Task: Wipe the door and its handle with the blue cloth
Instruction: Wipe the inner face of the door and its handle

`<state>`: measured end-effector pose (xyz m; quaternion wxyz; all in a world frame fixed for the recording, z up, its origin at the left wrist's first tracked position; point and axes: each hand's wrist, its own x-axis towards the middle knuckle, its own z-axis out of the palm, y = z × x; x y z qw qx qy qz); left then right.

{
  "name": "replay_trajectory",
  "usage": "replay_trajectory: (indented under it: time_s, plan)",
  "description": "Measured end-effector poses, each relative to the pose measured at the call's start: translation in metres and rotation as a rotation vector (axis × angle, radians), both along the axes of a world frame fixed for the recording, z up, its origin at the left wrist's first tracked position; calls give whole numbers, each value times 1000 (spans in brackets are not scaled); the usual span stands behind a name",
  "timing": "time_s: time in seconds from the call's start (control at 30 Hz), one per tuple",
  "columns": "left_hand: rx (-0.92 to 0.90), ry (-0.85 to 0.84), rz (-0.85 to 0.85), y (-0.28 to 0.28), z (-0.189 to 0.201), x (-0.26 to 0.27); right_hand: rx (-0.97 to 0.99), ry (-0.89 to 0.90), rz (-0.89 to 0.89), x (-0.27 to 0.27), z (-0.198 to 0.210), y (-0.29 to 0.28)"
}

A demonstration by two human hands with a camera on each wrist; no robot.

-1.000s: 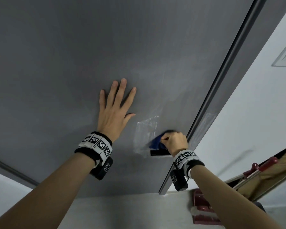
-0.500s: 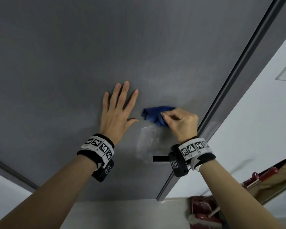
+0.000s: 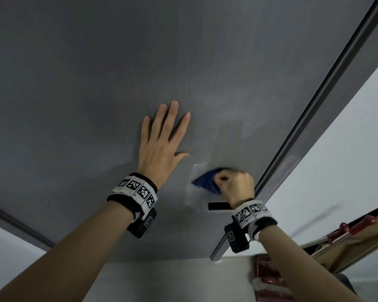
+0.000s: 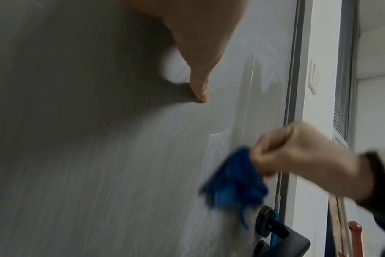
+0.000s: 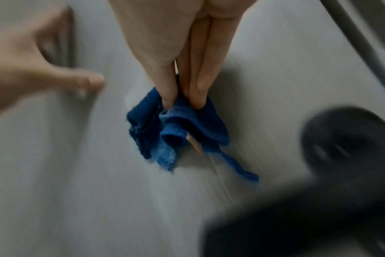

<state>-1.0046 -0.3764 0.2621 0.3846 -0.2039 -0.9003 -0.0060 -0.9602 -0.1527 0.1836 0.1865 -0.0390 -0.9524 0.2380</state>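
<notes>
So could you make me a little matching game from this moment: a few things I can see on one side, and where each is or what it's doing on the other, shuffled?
Things:
1. left hand
2. right hand
3. blue cloth
4. door handle

States or places:
A. black, lower down near the door's edge
B. bunched up against the grey door
C. flat on the door, fingers straight
D. curled round the cloth

Pairs: 1-C, 2-D, 3-B, 4-A
</notes>
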Motion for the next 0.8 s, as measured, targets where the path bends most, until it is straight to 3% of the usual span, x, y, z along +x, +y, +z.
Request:
replay_trajectory:
  time_s: [0.13,0.2,0.27,0.33,0.5,0.67,0.8]
  plan:
    - [1,-6,-3,-1,1,0,-74,462,70,-10,79,-4]
    - [1,-10,-14,-2,2,0,-114,541,106,-16,106,-7]
    - [-7,-13,-19,-4,2,0,-143,545,122,-17,106,-8]
    - [-15,-13,-28,-7,1,0,-147,477,127,-15,83,-10]
    - [-26,22,-22,-12,-9,-3,-25,100,115,-11,3,-37]
    - [-15,6,-23,-21,-22,-1,177,-291,37,-9,-27,-54]
    - [-32,8,-32,-26,-27,-1,155,-236,12,-7,-22,-49]
